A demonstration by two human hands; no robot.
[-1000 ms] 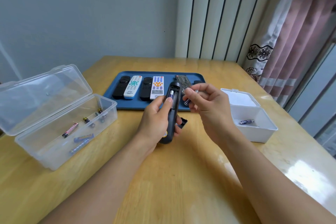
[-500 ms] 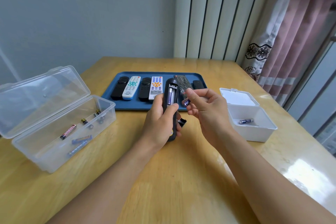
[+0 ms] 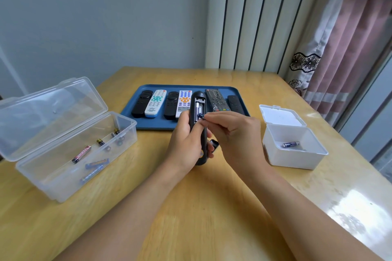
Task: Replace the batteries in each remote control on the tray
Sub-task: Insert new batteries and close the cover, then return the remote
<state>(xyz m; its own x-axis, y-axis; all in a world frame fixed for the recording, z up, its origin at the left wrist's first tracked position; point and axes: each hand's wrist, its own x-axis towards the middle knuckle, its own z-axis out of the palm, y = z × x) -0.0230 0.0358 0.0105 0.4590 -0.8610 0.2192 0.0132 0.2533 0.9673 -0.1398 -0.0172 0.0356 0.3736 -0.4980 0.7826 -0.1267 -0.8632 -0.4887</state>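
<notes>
My left hand (image 3: 186, 142) grips a black remote (image 3: 198, 108) upright, back side toward me, with its battery bay uncovered and one battery seated inside. My right hand (image 3: 235, 133) pinches a blue battery (image 3: 200, 115) at the lower end of that bay. The remote's black cover (image 3: 214, 144) lies on the table just behind my hands. A blue tray (image 3: 146, 126) behind holds several remotes, black ones and white ones (image 3: 155, 103).
A clear lidded box (image 3: 70, 150) at the left holds several batteries. A white box (image 3: 294, 144) at the right holds a blue battery (image 3: 291, 144). The wooden table (image 3: 201, 207) ends at a wall behind and a curtain at the right.
My right hand has brought the battery from beside the remote down to the bay's lower end. The left hand has lifted the remote a little and tilted it more upright.
</notes>
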